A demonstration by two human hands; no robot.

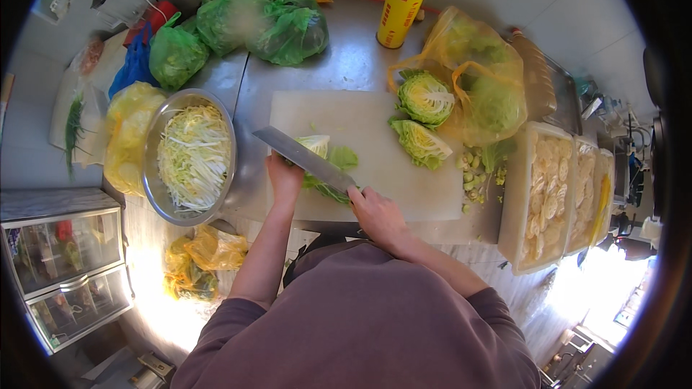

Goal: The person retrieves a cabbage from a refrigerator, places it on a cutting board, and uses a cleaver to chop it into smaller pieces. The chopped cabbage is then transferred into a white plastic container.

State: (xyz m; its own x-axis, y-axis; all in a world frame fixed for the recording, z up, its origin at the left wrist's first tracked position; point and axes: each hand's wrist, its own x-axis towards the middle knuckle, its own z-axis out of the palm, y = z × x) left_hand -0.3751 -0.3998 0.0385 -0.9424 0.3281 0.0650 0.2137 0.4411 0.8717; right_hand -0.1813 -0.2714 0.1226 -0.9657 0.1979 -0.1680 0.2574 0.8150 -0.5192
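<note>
My right hand grips the handle of a cleaver, whose broad blade slants up to the left over a white cutting board. Close under the far part of the blade is my left hand; the blade hides its fingers, so I cannot see what they hold. A cut cabbage piece and a loose green leaf lie beyond the blade, with more leaves partly beneath it. Toward the board's right side rest a cabbage half and a cut wedge, cut faces showing.
Left of the board stands a steel bowl of shredded cabbage. Green bags and a yellow roll box are at the back. A yellow bag of cabbage, trimmings and tubs of sliced food line the right.
</note>
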